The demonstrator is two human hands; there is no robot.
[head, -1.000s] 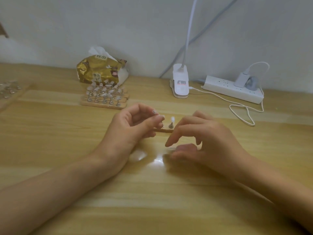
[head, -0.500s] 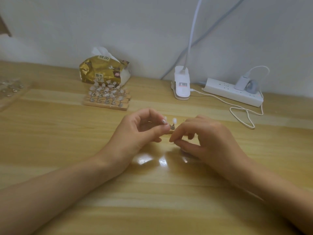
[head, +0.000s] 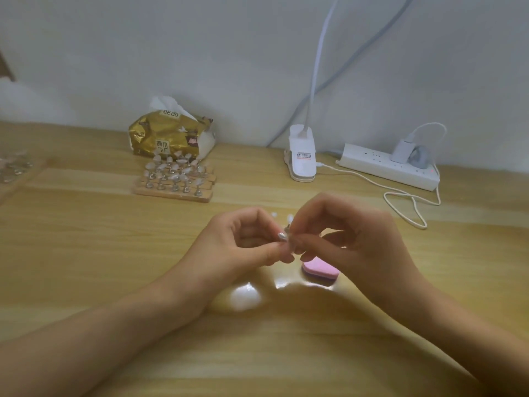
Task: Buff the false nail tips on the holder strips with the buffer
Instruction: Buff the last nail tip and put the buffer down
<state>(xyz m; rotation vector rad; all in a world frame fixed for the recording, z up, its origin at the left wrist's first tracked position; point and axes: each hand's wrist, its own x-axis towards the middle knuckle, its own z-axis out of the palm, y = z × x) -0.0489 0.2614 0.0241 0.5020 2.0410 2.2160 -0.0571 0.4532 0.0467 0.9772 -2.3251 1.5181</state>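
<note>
L hand [head: 246,245]: thumb + fingers curled in, pinching the small holder strip [head: 287,227] at mid-table, just above the surface. Strip is nearly all hidden by my fingers. Only 2 white nail tips [head: 274,214] stick up over the knuckles, side by side.

R hand [head: 357,242]: thumb + index closed in a tight pinch on the same strip, right at the stem under the R-side tip. Other fingers are curled under. Both hands' fingertips touch at the pinch, so no gap between them.

Pink buffer [head: 320,269] lies flat on the table [head: 86,253], not in either hand. It's just below my R fingers, its R end covered by that hand. Can't tell if a finger touches it.

Further back, L of centre: stack of wooden strips [head: 174,190] w/ rows of tips on stands. Gold tissue pack [head: 169,136] sits right behind it at the wall. R of that is a white clip lamp base [head: 302,156], then a power strip [head: 380,166] w/ a charger plugged in and a white cable [head: 409,207] looped on the wood. Far L edge: more tips, blurry.
</note>
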